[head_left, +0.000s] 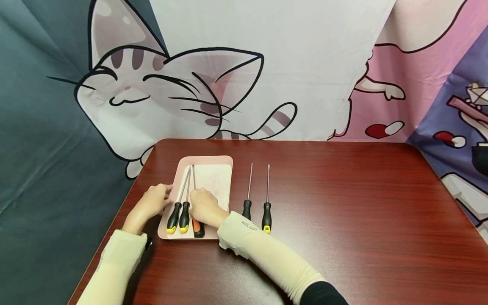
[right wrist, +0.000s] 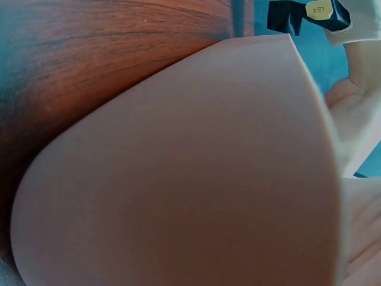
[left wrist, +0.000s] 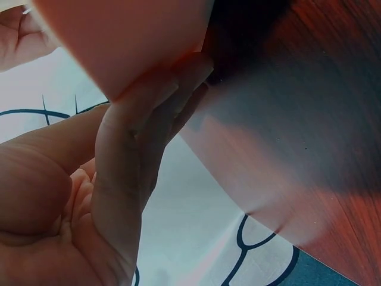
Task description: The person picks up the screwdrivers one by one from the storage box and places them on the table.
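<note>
A pink tray with a white inside (head_left: 219, 171) stands on the table's left part. Inside it, two black screwdrivers with yellow ends (head_left: 173, 220) lie side by side, and an orange-and-black screwdriver (head_left: 198, 228) lies to their right. My right hand (head_left: 203, 206) holds this third one near the top of its handle; the shaft shows beyond the hand, and the fingers are partly hidden. At the tray's left side is my left hand (head_left: 154, 201). In the left wrist view its extended fingers (left wrist: 149, 107) touch the tray's outer wall (left wrist: 137, 42).
Right of the tray, two more black-handled screwdrivers, a nearer-tray one (head_left: 247, 209) and a yellow-ended one (head_left: 267, 216), lie on the reddish-brown table (head_left: 362, 212). The right sleeve (head_left: 263, 245) passes over the tray's lower right corner. A cat-print cloth (head_left: 305, 63) hangs behind.
</note>
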Tool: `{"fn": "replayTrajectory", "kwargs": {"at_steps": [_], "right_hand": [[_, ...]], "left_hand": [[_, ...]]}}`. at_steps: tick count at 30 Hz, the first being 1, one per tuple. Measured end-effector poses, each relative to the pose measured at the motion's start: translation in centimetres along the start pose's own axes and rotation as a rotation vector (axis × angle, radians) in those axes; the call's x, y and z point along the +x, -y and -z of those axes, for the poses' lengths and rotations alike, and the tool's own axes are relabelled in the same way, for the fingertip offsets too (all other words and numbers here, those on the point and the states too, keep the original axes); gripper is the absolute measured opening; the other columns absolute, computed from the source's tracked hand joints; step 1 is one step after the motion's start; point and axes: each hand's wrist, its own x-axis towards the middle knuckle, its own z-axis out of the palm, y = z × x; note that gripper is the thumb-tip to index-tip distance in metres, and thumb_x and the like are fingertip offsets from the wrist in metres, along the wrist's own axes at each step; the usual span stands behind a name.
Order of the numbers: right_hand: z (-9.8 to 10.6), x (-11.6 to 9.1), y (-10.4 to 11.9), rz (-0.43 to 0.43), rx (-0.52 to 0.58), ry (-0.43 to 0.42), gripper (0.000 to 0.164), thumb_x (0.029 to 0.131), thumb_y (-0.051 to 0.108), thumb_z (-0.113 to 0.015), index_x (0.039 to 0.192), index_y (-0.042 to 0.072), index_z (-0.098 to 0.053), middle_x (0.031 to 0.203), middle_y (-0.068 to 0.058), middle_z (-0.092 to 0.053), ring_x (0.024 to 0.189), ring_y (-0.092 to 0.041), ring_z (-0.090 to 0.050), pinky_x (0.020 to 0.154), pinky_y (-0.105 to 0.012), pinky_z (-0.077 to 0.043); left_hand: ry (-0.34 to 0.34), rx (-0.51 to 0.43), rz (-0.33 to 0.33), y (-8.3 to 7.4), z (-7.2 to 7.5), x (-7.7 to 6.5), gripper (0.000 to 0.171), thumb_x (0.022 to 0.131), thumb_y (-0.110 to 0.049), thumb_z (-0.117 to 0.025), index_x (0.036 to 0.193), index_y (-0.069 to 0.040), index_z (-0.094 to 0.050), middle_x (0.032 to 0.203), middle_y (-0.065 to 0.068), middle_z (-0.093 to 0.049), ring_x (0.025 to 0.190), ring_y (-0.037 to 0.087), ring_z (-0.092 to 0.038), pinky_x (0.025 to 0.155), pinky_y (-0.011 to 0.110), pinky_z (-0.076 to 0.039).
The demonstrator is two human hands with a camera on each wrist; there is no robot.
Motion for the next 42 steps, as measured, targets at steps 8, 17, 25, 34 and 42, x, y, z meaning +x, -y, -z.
{"fn": "replayTrajectory", "kwargs": {"at_steps": [8,17,25,34,42], "right_hand": [[0.0,0.0,-0.2,-0.026,0.020,-0.025,0.032,0.077,0.023,-0.087,0.070,0.013,-0.058,0.066,0.003,-0.056,0.059,-0.013,-0.055,0.045,-0.029,-0.045],[0.1,0.0,-0.6,-0.019,0.031,-0.053,0.035,0.076,0.024,-0.088,0.066,0.014,-0.056,0.063,0.005,-0.054,0.057,-0.012,-0.053,0.045,-0.028,-0.044],[0.3,0.0,-1.0,-0.011,0.065,-0.061,0.036,0.077,0.023,-0.087,0.064,0.014,-0.055,0.062,0.005,-0.053,0.057,-0.012,-0.053,0.046,-0.027,-0.043],[0.8,-0.1,-1.4,-0.024,0.091,-0.063,0.034,0.078,0.023,-0.086,0.067,0.014,-0.056,0.064,0.005,-0.054,0.060,-0.012,-0.053,0.048,-0.028,-0.044],[0.9,-0.1,-2.0,-0.031,0.128,-0.076,0.033,0.077,0.023,-0.086,0.069,0.014,-0.056,0.065,0.004,-0.054,0.058,-0.013,-0.053,0.048,-0.028,-0.044]], "left_hand": [[0.006,-0.002,0.011,0.0,-0.1,0.1,0.053,0.093,0.005,-0.064,0.140,0.018,-0.043,0.110,0.033,-0.066,0.092,0.037,-0.069,0.055,0.033,-0.059],[0.010,-0.010,0.022,-0.1,0.0,0.0,0.053,0.093,0.005,-0.064,0.140,0.018,-0.042,0.112,0.034,-0.065,0.095,0.039,-0.068,0.056,0.033,-0.059],[0.010,-0.010,0.018,-0.1,-0.1,0.0,0.053,0.094,0.006,-0.063,0.140,0.018,-0.042,0.112,0.034,-0.065,0.093,0.039,-0.069,0.055,0.034,-0.059],[0.010,-0.007,0.028,0.0,-0.1,0.1,0.053,0.094,0.006,-0.063,0.141,0.017,-0.041,0.112,0.034,-0.065,0.096,0.040,-0.068,0.056,0.033,-0.059],[0.011,-0.002,0.022,0.0,-0.1,0.1,0.053,0.093,0.006,-0.063,0.141,0.017,-0.042,0.110,0.034,-0.065,0.090,0.037,-0.070,0.055,0.033,-0.059]]}}
